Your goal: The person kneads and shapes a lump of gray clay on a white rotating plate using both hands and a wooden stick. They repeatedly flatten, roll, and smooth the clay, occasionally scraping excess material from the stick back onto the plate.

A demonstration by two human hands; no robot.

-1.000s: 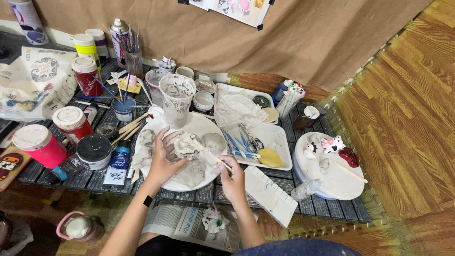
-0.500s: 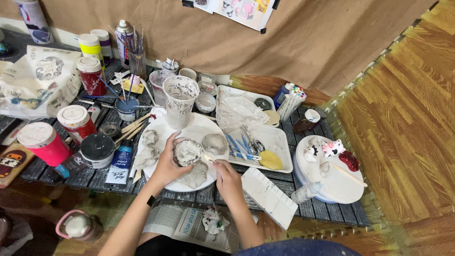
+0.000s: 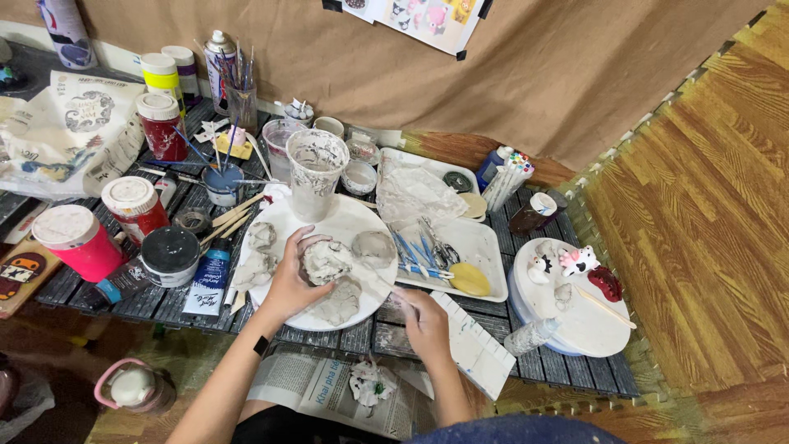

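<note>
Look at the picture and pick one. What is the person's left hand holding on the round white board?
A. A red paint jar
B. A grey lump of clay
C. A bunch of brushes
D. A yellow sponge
B: the left hand curls around a grey lump of clay on the round white board.

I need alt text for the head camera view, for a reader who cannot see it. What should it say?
A person's left hand grips a grey clay lump on a round white board, while the right hand rests at the board's edge. Paint jars, brushes, a smeared plastic cup and a tray of tools crowd the dark slatted table.
</note>
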